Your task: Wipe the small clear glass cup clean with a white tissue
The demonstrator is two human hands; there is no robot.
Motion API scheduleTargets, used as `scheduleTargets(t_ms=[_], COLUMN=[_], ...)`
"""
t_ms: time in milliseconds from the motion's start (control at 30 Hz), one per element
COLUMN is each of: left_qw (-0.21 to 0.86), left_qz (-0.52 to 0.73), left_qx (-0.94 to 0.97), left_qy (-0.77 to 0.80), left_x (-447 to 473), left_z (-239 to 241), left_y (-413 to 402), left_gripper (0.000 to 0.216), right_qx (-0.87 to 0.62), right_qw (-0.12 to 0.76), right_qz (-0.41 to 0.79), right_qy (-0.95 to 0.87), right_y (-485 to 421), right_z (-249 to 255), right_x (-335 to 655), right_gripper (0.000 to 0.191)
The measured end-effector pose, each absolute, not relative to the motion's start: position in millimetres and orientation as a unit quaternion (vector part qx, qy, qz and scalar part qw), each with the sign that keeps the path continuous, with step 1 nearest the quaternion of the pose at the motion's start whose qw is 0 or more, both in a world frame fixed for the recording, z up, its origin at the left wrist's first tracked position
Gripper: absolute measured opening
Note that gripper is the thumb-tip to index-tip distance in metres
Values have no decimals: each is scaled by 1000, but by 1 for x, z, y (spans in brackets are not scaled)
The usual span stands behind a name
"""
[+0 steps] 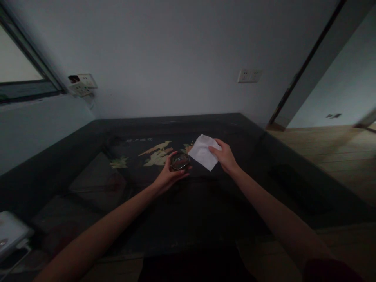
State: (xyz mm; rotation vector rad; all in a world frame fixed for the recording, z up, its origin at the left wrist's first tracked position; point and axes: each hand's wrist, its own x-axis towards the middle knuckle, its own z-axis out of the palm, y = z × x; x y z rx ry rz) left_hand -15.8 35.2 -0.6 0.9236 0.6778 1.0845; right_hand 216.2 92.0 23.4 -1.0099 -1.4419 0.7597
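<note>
My left hand (168, 174) is closed around a small, round, dark glass dish (180, 161), fingers and thumb along its rim. It looks like an ashtray, but the dim light hides the details. Just to the right, my right hand (226, 156) pinches a white tissue (203, 152) at its right side, thumb on top. The tissue is spread out as a rough square, its left corner close to the dish's right edge. Both hands are over the middle of a dark, glossy table (205, 211).
A bird-and-flower picture (157, 154) decorates the tabletop behind my hands. At the lower left lies a white device (13, 231) with a cable. Wall sockets (249, 76) are beyond the table's far edge. A dark flat shape (298, 188) appears at the right.
</note>
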Motion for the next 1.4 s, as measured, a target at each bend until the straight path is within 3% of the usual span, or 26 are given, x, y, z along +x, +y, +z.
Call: scheduleTargets(t_ms=[133,300,633,1067,1233,1400], left_qw=[738,787,789,756,754,752], left_qz=[479,456,462,487,479,478], left_qx=[369,336,303,333,347,355], left_qy=[300,244,268,284,287,283], left_x=[-21,-23,-25,-19,-22,-22], left_z=[-12,-12,-23,-20,-19,-19], left_y=[42,49,55,52,49,49], left_gripper=[87,64,34,42,44,47], right_qx=[-451,-440,-258,-224,-263,-277], right_qw=[614,606,412,244,257,238], right_qz=[236,120,51,-84,-107,-104], right_qy=[-604,-652,-873,-940,-924,-925], right_y=[85,65,38,42,41,39], right_z=[28,36,12,14,13,13], right_x=[210,201,179,177,174,174], right_gripper=[34,17,44,39,27,29])
